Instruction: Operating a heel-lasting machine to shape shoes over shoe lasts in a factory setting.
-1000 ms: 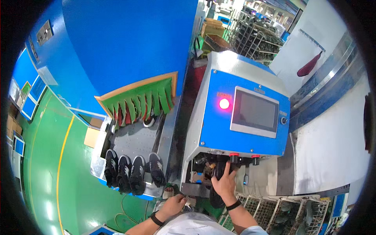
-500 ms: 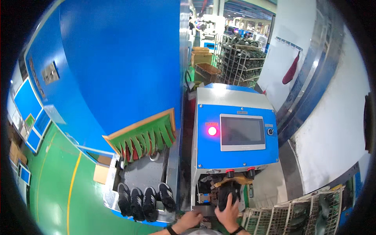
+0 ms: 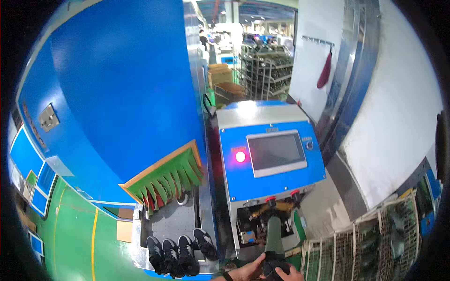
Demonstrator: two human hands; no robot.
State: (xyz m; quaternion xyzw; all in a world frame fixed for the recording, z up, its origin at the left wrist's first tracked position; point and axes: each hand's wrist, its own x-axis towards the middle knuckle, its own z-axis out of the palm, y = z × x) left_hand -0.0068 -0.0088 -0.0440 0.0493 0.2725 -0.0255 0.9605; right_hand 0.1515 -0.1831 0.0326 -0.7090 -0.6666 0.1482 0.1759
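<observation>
Dark shoe (image 3: 273, 268), gripped between fingers of left hand (image 3: 251, 270) and right hand (image 3: 292, 275), below lower front edge of blue machine (image 3: 236, 182), long axis apparently pointing toward it.

Grey bed (image 3: 168, 220), left of me: four black shoes (image 3: 187, 253) with white stripes, side by side at the near end. White-toed shoe (image 3: 183, 199) further back, partly under the green strip curtain (image 3: 166, 182). Rear wire rack (image 3: 255, 70) carries tiers of dark items, too small to identify. Green floor (image 3: 112, 253) has a yellow line (image 3: 95, 239).
</observation>
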